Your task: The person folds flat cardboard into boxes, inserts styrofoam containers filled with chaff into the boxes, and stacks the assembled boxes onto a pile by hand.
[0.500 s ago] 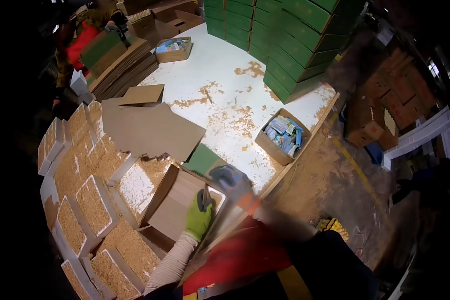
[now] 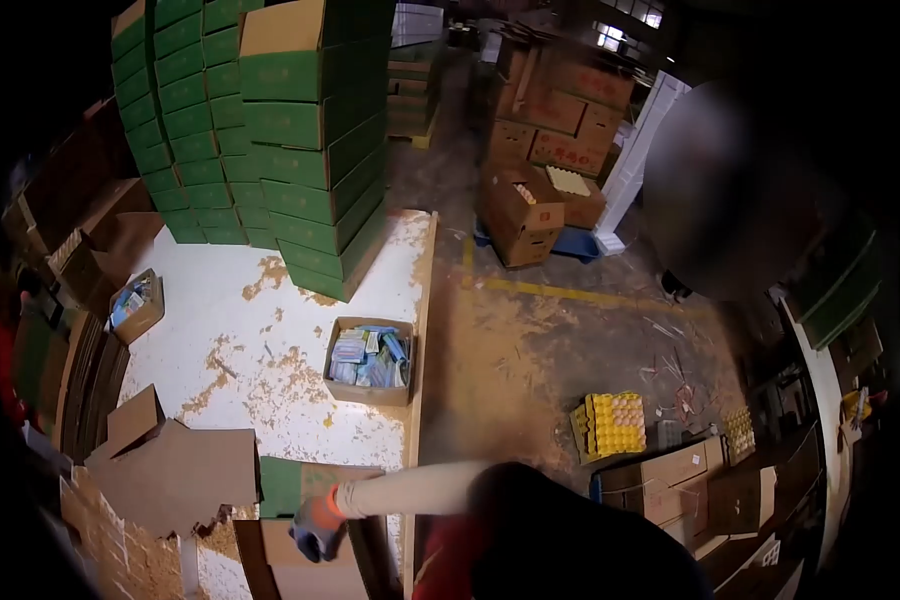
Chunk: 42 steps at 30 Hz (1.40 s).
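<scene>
My right hand point(image 2: 318, 530), in a grey-blue glove with an orange cuff, reaches across the open cardboard box point(image 2: 310, 580) at the bottom of the view. Its fingers point down, loosely bent and a little apart, with nothing visible in them. Beyond the hand lies a green and brown cardboard flap point(image 2: 282, 485). The lower part of the box is cut off by the frame edge. My left hand is out of view.
A carton of blue and white packets point(image 2: 370, 360) stands by the table's right edge. Green boxes point(image 2: 295, 160) rise in stacks behind it. Loose cardboard point(image 2: 195, 475) lies at left, near sawdust. Yellow egg trays point(image 2: 610, 425) sit on the floor at right.
The view has swung right and up, showing more of the floor. My left hand, in a green glove over the box, has left the view. My right hand is now over the box.
</scene>
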Each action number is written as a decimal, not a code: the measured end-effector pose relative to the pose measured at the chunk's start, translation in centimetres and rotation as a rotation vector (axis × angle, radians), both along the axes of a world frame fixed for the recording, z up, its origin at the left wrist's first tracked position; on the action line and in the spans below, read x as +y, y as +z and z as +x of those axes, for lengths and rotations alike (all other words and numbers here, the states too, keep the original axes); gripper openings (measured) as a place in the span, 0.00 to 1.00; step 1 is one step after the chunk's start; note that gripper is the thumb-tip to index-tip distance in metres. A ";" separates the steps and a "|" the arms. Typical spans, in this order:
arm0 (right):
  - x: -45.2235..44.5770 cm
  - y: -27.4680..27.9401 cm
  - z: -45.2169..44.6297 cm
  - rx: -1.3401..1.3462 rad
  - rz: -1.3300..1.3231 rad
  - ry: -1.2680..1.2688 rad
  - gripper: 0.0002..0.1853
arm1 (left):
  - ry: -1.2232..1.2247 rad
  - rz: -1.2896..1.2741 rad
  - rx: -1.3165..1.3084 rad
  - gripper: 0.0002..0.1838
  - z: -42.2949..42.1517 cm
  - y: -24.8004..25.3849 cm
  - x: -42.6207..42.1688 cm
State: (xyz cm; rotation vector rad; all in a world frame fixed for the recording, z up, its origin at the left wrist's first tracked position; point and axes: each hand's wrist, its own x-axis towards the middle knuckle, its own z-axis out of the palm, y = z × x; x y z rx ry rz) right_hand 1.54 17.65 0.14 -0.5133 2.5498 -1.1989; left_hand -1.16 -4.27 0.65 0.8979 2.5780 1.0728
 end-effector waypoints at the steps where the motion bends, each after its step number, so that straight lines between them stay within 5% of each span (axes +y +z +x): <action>1: -0.3 -0.5 -0.3 -0.004 0.002 0.003 0.21 | -0.018 0.006 -0.024 0.25 0.0 -0.3 0.5; 3: -0.2 -1.2 -1.5 -0.084 -0.093 -0.121 0.37 | -0.016 0.030 -0.085 0.26 -0.3 -0.5 1.0; 4: -0.6 -1.7 -1.3 -0.083 -0.085 -0.110 0.37 | -0.015 0.042 -0.108 0.26 -0.4 -0.6 1.0; 6: -0.9 -3.0 0.6 -0.082 0.332 -0.707 0.55 | -0.007 0.079 -0.170 0.26 -0.5 -0.9 1.5; 7: -1.8 -4.7 0.1 -0.342 0.274 -0.633 0.65 | -0.006 0.098 -0.206 0.26 -0.6 -1.0 1.5; 10: -5.1 -6.2 0.3 -0.404 0.132 -0.639 0.66 | 0.040 0.180 -0.329 0.27 -1.0 -1.4 1.7; 14: -6.2 -6.8 1.0 -0.319 -0.306 -0.635 0.58 | 0.117 0.347 -0.524 0.28 -1.8 -0.2 3.1; 21: 7.6 8.2 -1.0 -0.019 -0.526 -0.590 0.44 | 0.132 0.829 -0.763 0.29 -5.3 7.6 13.3; 22: 11.1 12.4 -0.1 0.048 -0.797 -0.538 0.40 | 0.088 0.895 -0.765 0.29 -6.1 9.3 15.7; 23: 16.5 16.0 0.7 0.111 -0.613 -0.501 0.36 | 0.030 0.968 -0.762 0.30 -6.9 11.4 18.4; 24: 20.7 21.2 2.7 0.226 -0.761 -0.527 0.34 | -0.048 1.041 -0.750 0.30 -7.7 13.7 21.4; 26: 30.9 28.0 5.3 1.147 -0.433 -0.754 0.23 | -0.241 1.158 -0.723 0.30 -9.3 18.7 27.5; 27: 37.0 31.3 7.3 1.071 -1.128 -0.632 0.20 | -0.370 1.209 -0.720 0.30 -10.2 21.7 31.1; 30: 58.9 38.5 12.5 1.415 -1.454 -0.747 0.21 | -0.722 1.273 -0.730 0.31 -11.0 30.9 41.8; 33: 71.8 41.5 14.7 1.201 -0.992 -1.232 0.26 | -0.888 1.255 -0.847 0.32 -8.8 39.7 52.2; 34: 72.9 41.7 15.1 1.036 -0.506 -1.344 0.29 | -0.942 1.196 -1.028 0.32 -7.6 42.1 54.9; 36: 78.1 38.8 13.5 0.848 -0.452 -1.124 0.30 | -0.969 1.131 -1.219 0.33 -6.1 44.6 59.0; 37: 78.4 36.9 13.0 1.071 -0.185 -1.065 0.29 | -0.852 0.947 -1.106 0.35 -5.5 45.2 60.4; 41: 75.9 35.1 11.9 1.424 -0.140 -1.133 0.24 | -0.340 0.334 -0.355 0.55 -2.8 47.9 61.4; 42: 75.4 35.2 11.7 1.509 -0.042 -1.150 0.23 | -0.459 0.304 -0.247 0.59 -3.8 47.5 62.0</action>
